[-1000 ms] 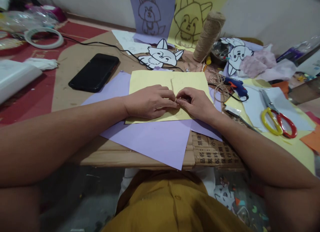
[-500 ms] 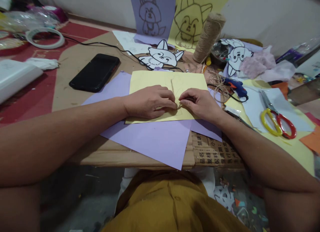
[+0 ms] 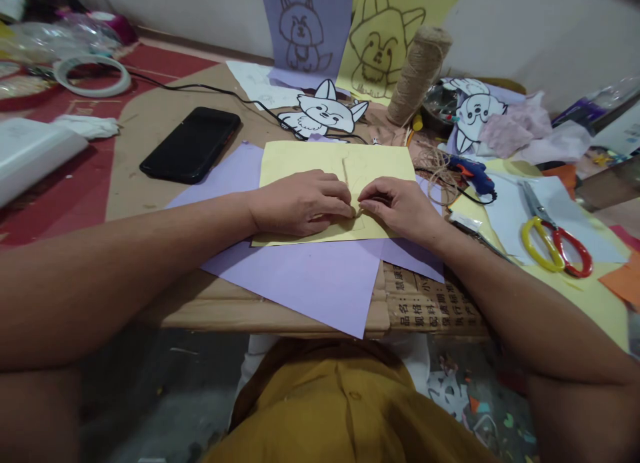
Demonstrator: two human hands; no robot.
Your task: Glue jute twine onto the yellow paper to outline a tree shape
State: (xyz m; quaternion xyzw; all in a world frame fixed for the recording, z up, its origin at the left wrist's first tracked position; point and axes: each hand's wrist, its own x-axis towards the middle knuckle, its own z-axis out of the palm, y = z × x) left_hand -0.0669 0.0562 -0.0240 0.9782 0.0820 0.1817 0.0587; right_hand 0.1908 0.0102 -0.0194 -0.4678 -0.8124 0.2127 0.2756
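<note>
A sheet of yellow paper (image 3: pixel 295 158) lies over purple paper (image 3: pixel 300 270), with faint pencil lines and a short strip of brown twine (image 3: pixel 345 171) on it. My left hand (image 3: pixel 310 203) rests on the yellow sheet, fingers bent and tips pressed together on a small end of twine (image 3: pixel 358 212). From the right, my right hand (image 3: pixel 400 203) pinches that same end between thumb and forefinger. The two sets of fingertips almost meet, and they hide most of this piece.
A black phone (image 3: pixel 191 145) lies to the left. Behind stand a twine spool (image 3: pixel 419 76) and a paper fox cutout (image 3: pixel 325 110). At right are a blue glue gun (image 3: pixel 473 174), loose twine (image 3: pixel 435 173) and scissors (image 3: pixel 555 240). A tape roll (image 3: pixel 93 76) sits far left.
Both hands stay in nearly the same place at the twine, with only a tiny shift of the left fingers. The view has moved very slightly.
</note>
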